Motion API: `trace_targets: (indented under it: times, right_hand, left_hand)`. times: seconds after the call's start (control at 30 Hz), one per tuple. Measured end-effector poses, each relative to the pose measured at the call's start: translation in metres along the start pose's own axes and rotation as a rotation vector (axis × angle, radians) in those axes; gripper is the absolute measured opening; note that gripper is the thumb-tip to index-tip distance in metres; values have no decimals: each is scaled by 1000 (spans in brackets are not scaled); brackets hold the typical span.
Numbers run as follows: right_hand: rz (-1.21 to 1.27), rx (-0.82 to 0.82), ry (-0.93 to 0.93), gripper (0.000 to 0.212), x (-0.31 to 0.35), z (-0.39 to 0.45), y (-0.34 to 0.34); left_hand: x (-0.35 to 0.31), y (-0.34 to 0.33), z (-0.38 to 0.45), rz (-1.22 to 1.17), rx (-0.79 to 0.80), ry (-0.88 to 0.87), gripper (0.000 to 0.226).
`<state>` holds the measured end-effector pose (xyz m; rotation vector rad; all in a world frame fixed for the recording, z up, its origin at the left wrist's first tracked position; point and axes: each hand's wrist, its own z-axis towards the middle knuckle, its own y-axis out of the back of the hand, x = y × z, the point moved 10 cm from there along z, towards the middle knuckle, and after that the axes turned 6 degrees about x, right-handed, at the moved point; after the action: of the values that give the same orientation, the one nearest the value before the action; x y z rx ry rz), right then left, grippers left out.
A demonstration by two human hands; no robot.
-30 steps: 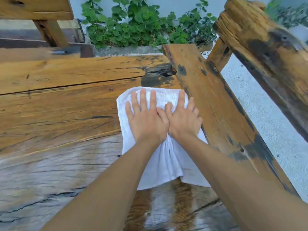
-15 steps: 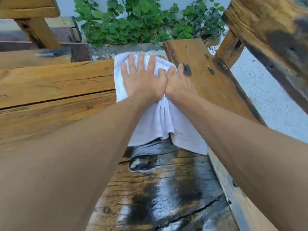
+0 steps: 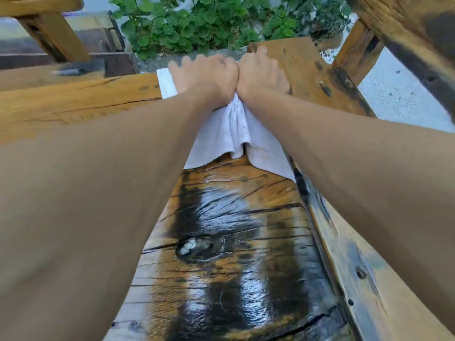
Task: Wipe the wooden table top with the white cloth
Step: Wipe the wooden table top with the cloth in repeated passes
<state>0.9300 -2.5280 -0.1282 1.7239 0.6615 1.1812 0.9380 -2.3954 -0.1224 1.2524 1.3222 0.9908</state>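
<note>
Both hands lie side by side, touching at the thumbs, at the table's far edge, up at twelve o'clock in the head view. Nearest the camera, the wooden table top (image 3: pixel 236 254) shows wet and glossy between the forearms, with dark streaks, cracks and a knot at about seven o'clock from its middle. Farther out, the white cloth (image 3: pixel 231 134) is spread on the wood, bunched into a ridge between the wrists, its near hem loose on the wet plank. At eleven o'clock the left hand (image 3: pixel 206 77) presses flat on the cloth, fingers reaching over the far edge; their tips are blurred. At one o'clock the right hand (image 3: pixel 263 75) presses down beside it, partly on a side plank (image 3: pixel 307 67), fingers bending over the end; whether they pinch the cloth cannot be told. Beyond the hands, green plants (image 3: pixel 209 23) grow at twelve o'clock.
</note>
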Motion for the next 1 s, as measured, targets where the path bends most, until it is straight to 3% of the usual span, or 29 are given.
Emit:
trace_targets:
  times: [0.2,0.53,1.0]
  right_hand:
    - [11,-128,54,34,10,-15,10]
    - [9,23,187,50,8,-56,-2]
    - [-67,268,145,56,-51,-180,-13]
  left_hand:
    - [0,2,-6,-100,-34,-61,54]
    - [8,-1,-51,-194,-102,-106,56]
    - [25,-29,-195,-152,-64,-73,58]
